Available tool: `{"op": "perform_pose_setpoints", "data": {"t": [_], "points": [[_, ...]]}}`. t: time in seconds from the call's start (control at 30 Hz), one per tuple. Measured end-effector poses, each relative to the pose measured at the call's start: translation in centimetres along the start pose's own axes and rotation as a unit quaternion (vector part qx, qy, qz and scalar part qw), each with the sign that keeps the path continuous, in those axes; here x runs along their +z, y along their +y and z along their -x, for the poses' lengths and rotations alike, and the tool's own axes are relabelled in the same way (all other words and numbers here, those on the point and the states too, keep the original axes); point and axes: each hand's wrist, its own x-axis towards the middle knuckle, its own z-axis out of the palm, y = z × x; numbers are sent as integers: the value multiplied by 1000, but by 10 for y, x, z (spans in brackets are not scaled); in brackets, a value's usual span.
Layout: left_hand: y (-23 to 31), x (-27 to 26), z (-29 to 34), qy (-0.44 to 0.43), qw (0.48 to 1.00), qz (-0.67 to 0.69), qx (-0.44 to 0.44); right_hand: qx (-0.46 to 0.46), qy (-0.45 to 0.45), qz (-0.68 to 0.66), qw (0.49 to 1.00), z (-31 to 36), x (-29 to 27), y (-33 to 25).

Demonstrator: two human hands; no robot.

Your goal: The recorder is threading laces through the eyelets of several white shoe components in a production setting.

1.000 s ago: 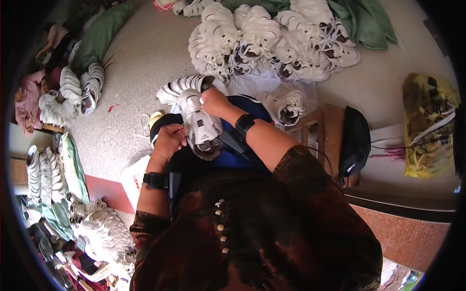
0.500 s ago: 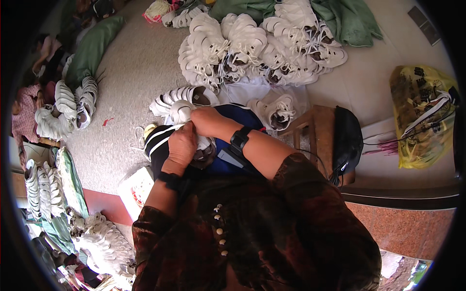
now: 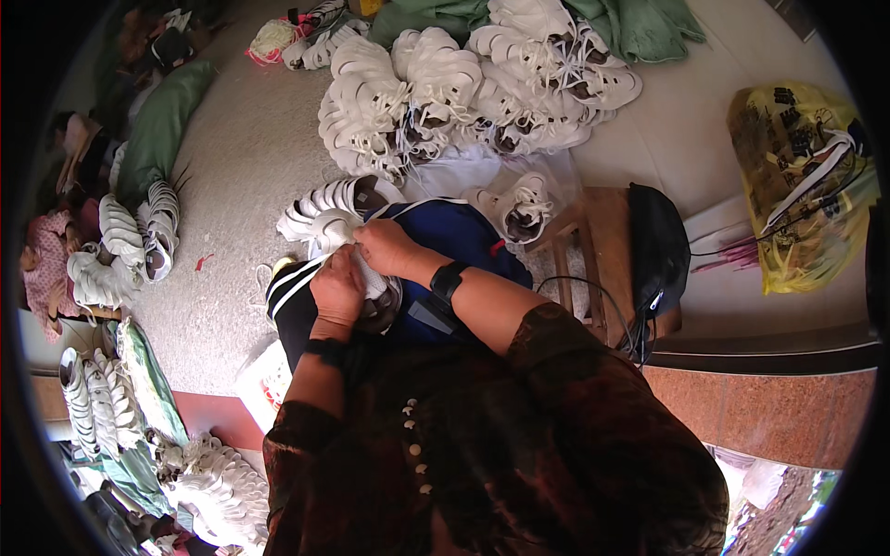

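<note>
A white shoe (image 3: 379, 290) with a brownish lining rests on my lap, its opening turned toward me and its rounded toe pointing away. Over its front, my left hand (image 3: 337, 289) is closed, with fingertips pressed against the upper. My right hand (image 3: 387, 248) is closed in a pinch just right of the left fingertips; what it pinches is too small to make out. Dark blue cloth (image 3: 456, 239) lies under the shoe and right forearm. Black cloth with white stripes (image 3: 295, 301) shows left of my left hand. A nested row of white shoe pieces (image 3: 320, 206) lies just beyond.
Large stacks of white shoes (image 3: 436, 79) lie on the floor ahead, and a single white shoe (image 3: 522, 211) is nearer. On my right stand a wooden stool (image 3: 603, 246) with a black bag (image 3: 656, 250), and a yellow plastic bag (image 3: 797, 185). Another person (image 3: 48, 259) sits far left.
My hands have come slightly apart and the right hand has shifted a little left and nearer to me. The whole view has tilted a little.
</note>
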Motion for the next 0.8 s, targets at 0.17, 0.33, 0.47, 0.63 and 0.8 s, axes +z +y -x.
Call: {"op": "perform_pose_setpoints", "data": {"t": [0.17,0.33,0.47,0.63,0.8], "points": [[1,1,-2,-5,1000,10,-10,-5,51,27,998,3,5,-4],[0,2,-1,7,1000,17,-13,-5,52,24,998,4,2,-9],[2,1,-2,-5,1000,20,-23,-14,51,31,998,4,0,-8],[-11,-22,4,-72,888,395,-225,-34,34,69,996,4,-14,-21],[-32,-68,13,-34,820,479,-312,-91,-1,63,994,1,-15,-37]]}}
